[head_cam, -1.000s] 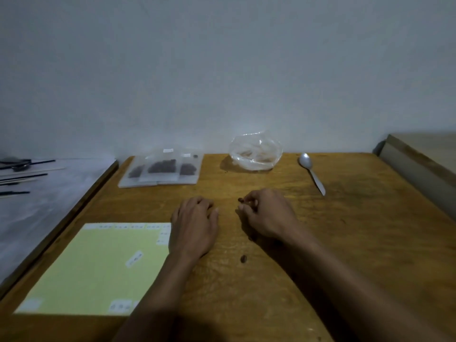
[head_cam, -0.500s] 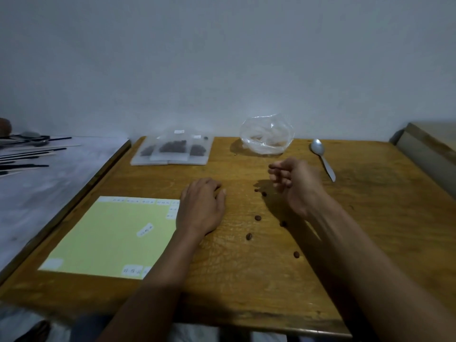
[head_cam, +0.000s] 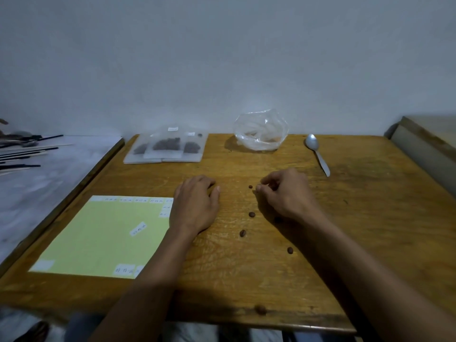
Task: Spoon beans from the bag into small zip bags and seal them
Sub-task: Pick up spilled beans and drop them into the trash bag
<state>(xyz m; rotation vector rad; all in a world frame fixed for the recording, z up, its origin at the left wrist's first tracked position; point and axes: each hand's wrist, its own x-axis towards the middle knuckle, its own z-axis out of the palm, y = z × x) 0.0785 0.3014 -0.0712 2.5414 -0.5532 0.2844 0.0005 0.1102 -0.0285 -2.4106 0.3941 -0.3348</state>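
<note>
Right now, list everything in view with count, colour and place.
table: one, brown wood, fills the view
loose beans: at least five, dark brown, scattered between and near the hands
filled zip bags: about three, clear with dark beans, far left of table
plastic bag: one, clear, crumpled, far centre
spoon: one, silver, far right
label sheet: one, yellow-green, near left
sticks: several, black and pale, on the side surface at left
left hand: palm down on table
right hand: fingers curled, by a bean
</note>
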